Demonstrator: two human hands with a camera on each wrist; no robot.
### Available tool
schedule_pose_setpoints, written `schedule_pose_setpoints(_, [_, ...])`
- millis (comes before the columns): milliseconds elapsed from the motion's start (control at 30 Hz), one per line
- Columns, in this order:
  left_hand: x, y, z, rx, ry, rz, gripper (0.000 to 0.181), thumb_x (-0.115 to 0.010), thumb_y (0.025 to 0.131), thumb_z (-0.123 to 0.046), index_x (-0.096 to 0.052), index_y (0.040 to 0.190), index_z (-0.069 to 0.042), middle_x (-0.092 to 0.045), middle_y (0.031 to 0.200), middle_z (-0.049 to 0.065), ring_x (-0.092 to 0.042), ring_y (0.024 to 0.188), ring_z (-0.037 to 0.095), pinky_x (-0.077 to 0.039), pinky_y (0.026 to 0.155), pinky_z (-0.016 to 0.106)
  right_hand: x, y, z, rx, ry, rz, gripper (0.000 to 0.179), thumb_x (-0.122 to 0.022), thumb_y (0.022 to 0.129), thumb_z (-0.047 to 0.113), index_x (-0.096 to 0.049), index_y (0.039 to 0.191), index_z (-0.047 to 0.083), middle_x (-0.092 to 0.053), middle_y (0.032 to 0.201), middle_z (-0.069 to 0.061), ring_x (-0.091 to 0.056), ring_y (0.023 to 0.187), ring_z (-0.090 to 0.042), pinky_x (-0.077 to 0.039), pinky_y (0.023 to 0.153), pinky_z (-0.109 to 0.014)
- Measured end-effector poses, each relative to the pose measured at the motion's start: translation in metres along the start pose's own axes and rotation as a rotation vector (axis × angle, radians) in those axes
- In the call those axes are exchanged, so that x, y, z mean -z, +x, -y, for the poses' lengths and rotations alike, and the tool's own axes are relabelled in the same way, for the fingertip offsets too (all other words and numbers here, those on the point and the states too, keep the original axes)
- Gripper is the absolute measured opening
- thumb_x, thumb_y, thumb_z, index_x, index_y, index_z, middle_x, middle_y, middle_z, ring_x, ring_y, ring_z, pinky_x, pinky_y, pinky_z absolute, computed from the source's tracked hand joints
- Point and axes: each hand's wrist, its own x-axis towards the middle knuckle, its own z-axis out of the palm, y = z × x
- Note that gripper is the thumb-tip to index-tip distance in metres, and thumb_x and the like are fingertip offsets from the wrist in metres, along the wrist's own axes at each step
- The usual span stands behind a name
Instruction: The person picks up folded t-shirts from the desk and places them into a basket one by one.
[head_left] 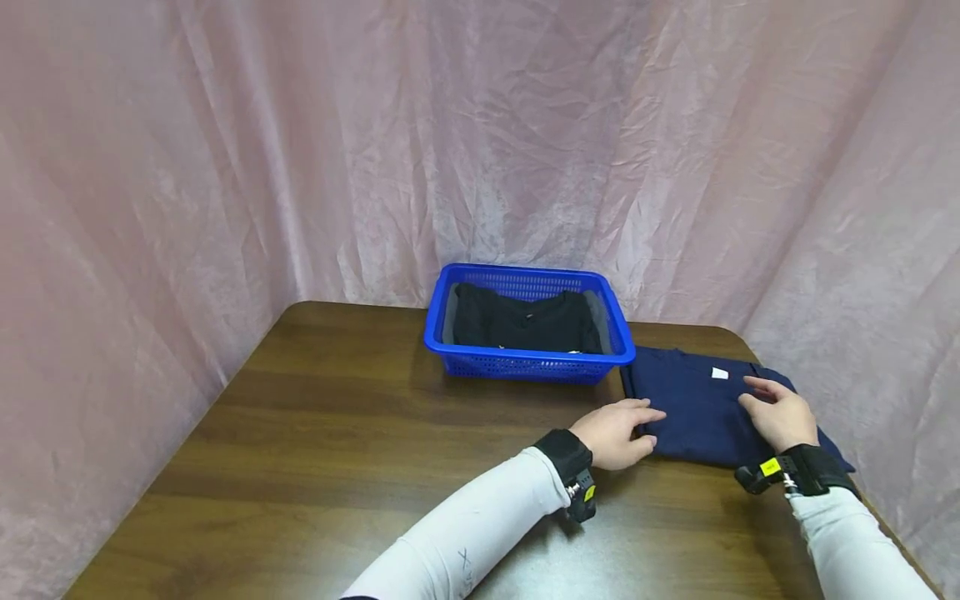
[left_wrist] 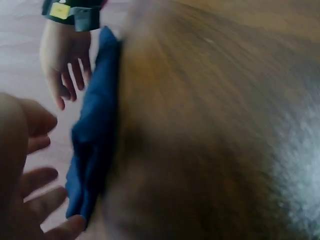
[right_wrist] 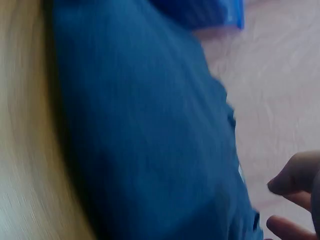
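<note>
A folded navy blue garment (head_left: pixel 697 408) with a small white label lies flat on the right side of the table, beside the basket. At its left edge is my left hand (head_left: pixel 617 433), fingers extended and spread, the tips close to or touching the cloth. My right hand (head_left: pixel 782 414) hovers over the garment's right part, its fingers loosely bent and holding nothing. In the left wrist view the cloth (left_wrist: pixel 97 125) looks like a low, layered strip between both hands. The right wrist view shows the cloth (right_wrist: pixel 145 125) blurred, with thumb and fingers apart at the lower right.
A blue plastic basket (head_left: pixel 525 367) stands at the back of the wooden table (head_left: pixel 315 433). Inside it lies a folded black garment (head_left: pixel 525 321) with grey cloth showing at its sides. Pink curtains (head_left: pixel 360 150) hang behind and around the table.
</note>
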Motion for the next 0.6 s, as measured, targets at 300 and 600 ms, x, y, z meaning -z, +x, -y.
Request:
schedule_pose_setpoints(300, [-0.017, -0.005, -0.002, -0.005, 0.050, 0.191, 0.042, -0.045, 0.103, -0.043, -0.050, 0.144, -0.033, -0.038, 0.147, -0.017, -0.022, 0.135, 0.000, -0.023, 0.114, 0.035, 0.006, 0.003, -0.032, 0.026, -0.185, 0.156, 0.045, -0.060, 0.092, 0.016, -0.054, 0.131, -0.006, -0.044, 0.126, -0.042, -0.037, 0.113, -0.060, -0.022, 0.090, -0.069])
schedule_pose_setpoints(600, [-0.016, -0.005, -0.004, -0.008, 0.103, 0.207, 0.039, -0.049, 0.101, -0.040, -0.055, 0.139, -0.036, -0.044, 0.142, -0.021, -0.028, 0.131, -0.003, -0.020, 0.115, 0.041, 0.023, 0.003, -0.031, 0.089, -0.196, 0.313, 0.048, -0.062, 0.095, 0.021, -0.052, 0.132, -0.009, -0.035, 0.129, -0.047, -0.032, 0.115, -0.062, -0.032, 0.090, -0.071])
